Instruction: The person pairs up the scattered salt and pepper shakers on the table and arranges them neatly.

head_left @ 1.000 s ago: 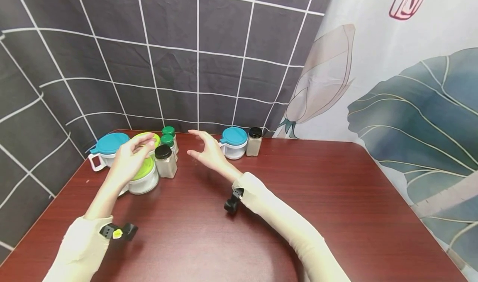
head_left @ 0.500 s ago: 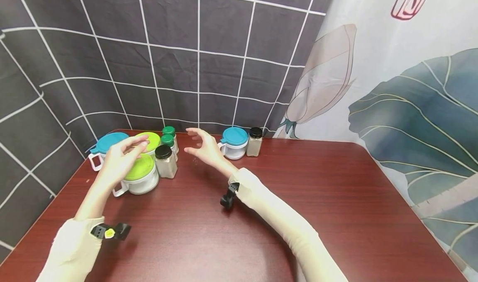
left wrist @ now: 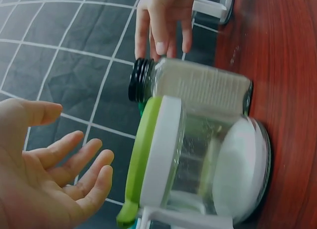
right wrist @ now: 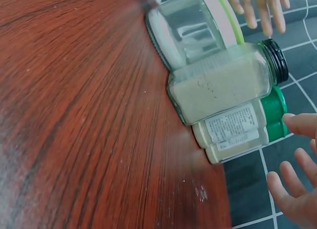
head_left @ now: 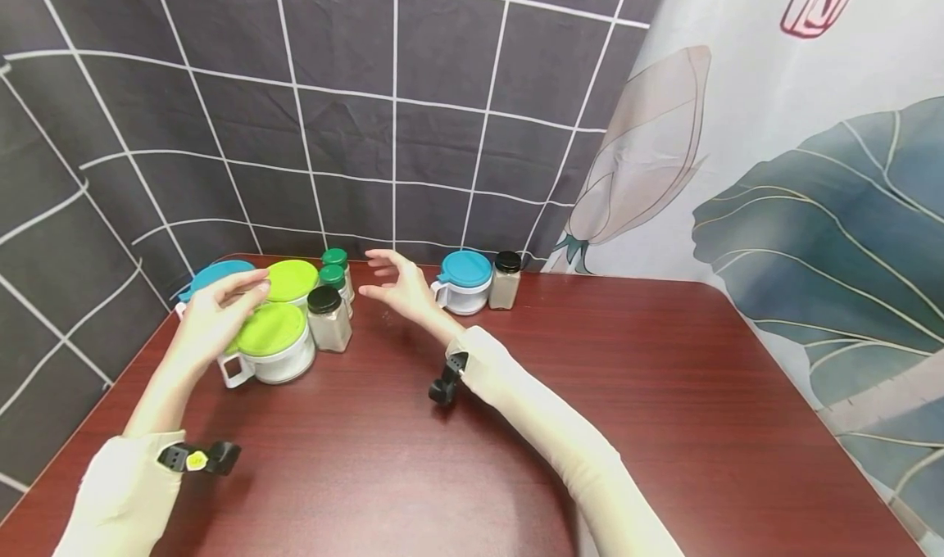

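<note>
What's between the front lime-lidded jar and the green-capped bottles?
A black-capped square jar stands between them, as the right wrist view shows.

On the tabletop (head_left: 664, 393), three pots (head_left: 273, 332) cluster at left, a jar (head_left: 330, 328) right of the front one, two bottles (head_left: 333, 276) behind that jar, and, well apart rightward, a fourth pot (head_left: 465, 283) left of another jar (head_left: 505, 287).

Left grip (left wrist: 49, 187) near green-lidded jar (left wrist: 198, 164), black-capped bottle (left wrist: 203, 87) beyond
</note>
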{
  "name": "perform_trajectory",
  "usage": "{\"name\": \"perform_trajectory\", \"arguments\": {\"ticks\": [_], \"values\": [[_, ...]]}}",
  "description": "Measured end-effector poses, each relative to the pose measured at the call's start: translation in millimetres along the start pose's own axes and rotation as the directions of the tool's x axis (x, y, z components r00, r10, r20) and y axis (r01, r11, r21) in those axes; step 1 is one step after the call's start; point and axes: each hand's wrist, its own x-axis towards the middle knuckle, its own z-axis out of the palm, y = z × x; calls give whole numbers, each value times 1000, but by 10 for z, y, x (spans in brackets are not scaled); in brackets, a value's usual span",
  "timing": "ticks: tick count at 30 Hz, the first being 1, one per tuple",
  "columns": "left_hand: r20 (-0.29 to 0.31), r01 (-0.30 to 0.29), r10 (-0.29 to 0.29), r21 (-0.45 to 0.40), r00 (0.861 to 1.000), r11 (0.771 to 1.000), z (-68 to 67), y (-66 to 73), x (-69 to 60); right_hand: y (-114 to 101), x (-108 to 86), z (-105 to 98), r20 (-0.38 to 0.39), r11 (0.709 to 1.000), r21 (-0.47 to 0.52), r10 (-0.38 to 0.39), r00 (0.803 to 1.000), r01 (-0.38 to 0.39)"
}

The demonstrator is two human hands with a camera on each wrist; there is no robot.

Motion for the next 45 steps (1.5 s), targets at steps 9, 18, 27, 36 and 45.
{"name": "perform_trajectory", "arguments": {"ticks": [9, 18, 27, 36, 45], "values": [[4, 42, -42, -14, 999, 999, -110, -125, -22, -2, 55, 56, 28, 1000, -1, 21, 999, -21], [46, 55, -54, -24, 997, 998, -205, -267, -60, 12, 84, 108, 38, 1000, -8, 28, 999, -28], [144, 18, -7, -73, 990, 997, -322, -344, -60, 35, 133, 172, 45, 1000, 4, 22, 999, -22], [200, 40, -34, -27, 979, 999, -396, -436, -71, 29, 162, 214, 63, 1000, -9, 27, 998, -26], [230, 42, -26, -67, 973, 997, -367, -612, -131, 11, 170, 253, 72, 1000, -6, 29, 997, -28]]}}
